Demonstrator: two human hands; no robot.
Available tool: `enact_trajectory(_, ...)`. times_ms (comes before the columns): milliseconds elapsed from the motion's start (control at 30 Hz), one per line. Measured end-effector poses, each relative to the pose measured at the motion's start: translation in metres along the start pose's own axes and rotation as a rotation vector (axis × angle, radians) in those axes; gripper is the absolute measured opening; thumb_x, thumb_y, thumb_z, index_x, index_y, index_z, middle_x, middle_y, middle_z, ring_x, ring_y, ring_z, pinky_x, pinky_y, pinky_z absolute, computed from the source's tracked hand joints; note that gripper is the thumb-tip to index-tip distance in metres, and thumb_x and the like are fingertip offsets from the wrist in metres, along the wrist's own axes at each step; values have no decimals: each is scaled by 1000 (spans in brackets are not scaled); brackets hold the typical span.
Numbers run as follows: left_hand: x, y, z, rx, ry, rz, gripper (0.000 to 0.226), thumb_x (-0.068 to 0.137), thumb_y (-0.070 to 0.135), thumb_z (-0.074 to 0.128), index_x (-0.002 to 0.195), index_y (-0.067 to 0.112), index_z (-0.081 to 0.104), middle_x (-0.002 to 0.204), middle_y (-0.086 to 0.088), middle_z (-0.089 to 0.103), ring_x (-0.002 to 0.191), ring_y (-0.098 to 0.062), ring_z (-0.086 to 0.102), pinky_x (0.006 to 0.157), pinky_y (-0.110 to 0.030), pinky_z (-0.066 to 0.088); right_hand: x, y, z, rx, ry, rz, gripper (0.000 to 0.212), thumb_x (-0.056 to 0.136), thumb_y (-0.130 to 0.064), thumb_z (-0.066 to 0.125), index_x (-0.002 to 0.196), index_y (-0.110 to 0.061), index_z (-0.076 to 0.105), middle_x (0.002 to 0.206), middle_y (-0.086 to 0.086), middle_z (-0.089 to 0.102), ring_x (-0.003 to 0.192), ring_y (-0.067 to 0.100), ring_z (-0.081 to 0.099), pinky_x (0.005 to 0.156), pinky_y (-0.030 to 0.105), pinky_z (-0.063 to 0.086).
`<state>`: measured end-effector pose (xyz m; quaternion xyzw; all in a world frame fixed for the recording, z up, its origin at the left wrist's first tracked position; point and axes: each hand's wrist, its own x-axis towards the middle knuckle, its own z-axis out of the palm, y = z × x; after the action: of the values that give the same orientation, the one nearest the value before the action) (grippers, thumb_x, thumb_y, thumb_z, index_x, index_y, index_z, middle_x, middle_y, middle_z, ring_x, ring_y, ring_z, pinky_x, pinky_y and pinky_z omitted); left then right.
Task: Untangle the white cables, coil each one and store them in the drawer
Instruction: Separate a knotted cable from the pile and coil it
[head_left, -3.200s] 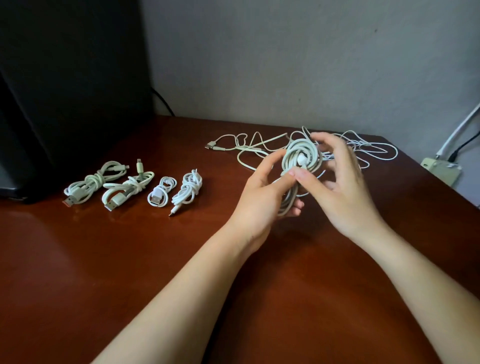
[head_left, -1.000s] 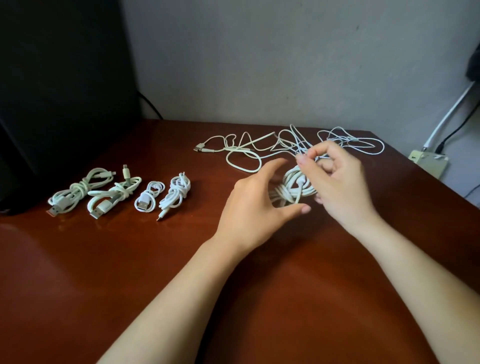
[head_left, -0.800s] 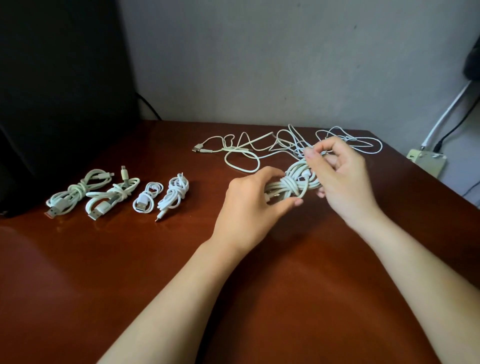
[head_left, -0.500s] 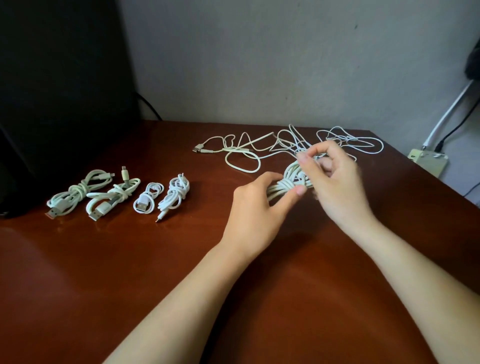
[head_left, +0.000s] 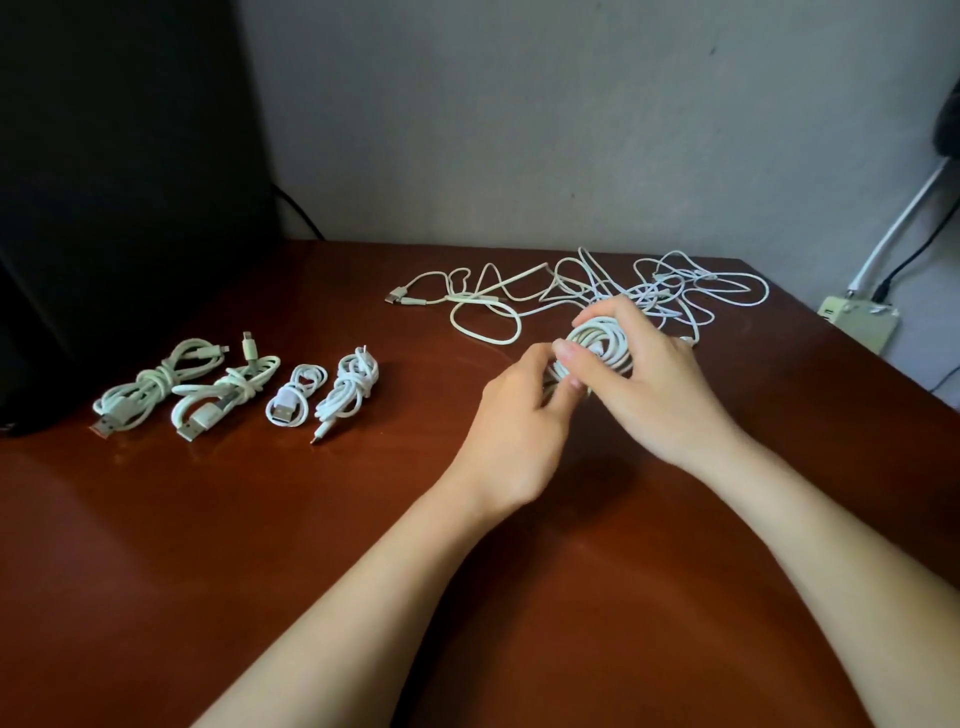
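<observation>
Fingers (head_left: 628, 316) of the right hand (head_left: 660, 389) curl over the top of a coil (head_left: 602, 340) of white cable, and the thumb lies across its near face, so I read that hand as gripping it. The left hand (head_left: 519, 421) comes in from the lower left. Its fingers (head_left: 532, 358) are bent round the coil's lower edge and pinch the strands there. The two hands meet at the fingertips on the coil's near side. From my feed the coil sits right of centre, low over the table (head_left: 208, 545); I cannot tell whether its bottom loops touch the wood.

Just behind the hands, toward the far edge, lies the tangle (head_left: 566, 283): loose white loops spread wide, with a plug (head_left: 397, 299) at its left end. Some strands pass behind the right hand, and I cannot tell whether any of them joins the coil.

Well apart to the left, four wound cables lie in a row: the left bundle (head_left: 150, 384), the second bundle (head_left: 228, 395), the small bundle (head_left: 293, 397) and the right bundle (head_left: 348, 389). They lie close side by side, each with a plug poking out toward me.

A dark panel (head_left: 104, 156) stands at the back left. Past the table's right edge a socket box (head_left: 860, 319) sits against the wall (head_left: 519, 104), with a white lead and a black lead rising from it.
</observation>
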<state>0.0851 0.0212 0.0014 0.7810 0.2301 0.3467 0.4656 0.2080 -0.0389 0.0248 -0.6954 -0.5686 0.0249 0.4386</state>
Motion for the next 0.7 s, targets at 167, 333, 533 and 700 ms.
enact_trajectory(167,-1,4,-3,45,-59,47,14,100,15,46,111,12,54,81,9,55,72,-6,47,70,-26,37,1,3,2,-20,60,-89,7,92,-24,57,95,-23,51,73,-9,63,70,-3,56,64,4,36)
enact_trajectory(333,-1,5,-4,94,-66,78,23,99,15,48,121,13,54,94,5,58,83,-10,49,76,-22,38,3,7,2,-71,90,-155,14,86,-21,42,96,-17,52,67,-12,55,64,3,53,60,5,35)
enact_trajectory(533,-3,7,-1,-51,-53,-14,18,99,19,49,113,12,58,83,-4,61,72,-15,52,70,-35,46,6,12,-2,-48,35,-124,14,88,-24,39,95,-23,51,71,-4,60,63,8,52,57,10,35)
enact_trajectory(700,-4,9,8,-280,-69,-221,26,101,26,44,108,4,55,72,-3,55,62,-16,53,63,-32,45,3,15,0,10,-14,-49,23,100,-33,41,105,-17,57,68,3,59,62,12,48,58,15,34)
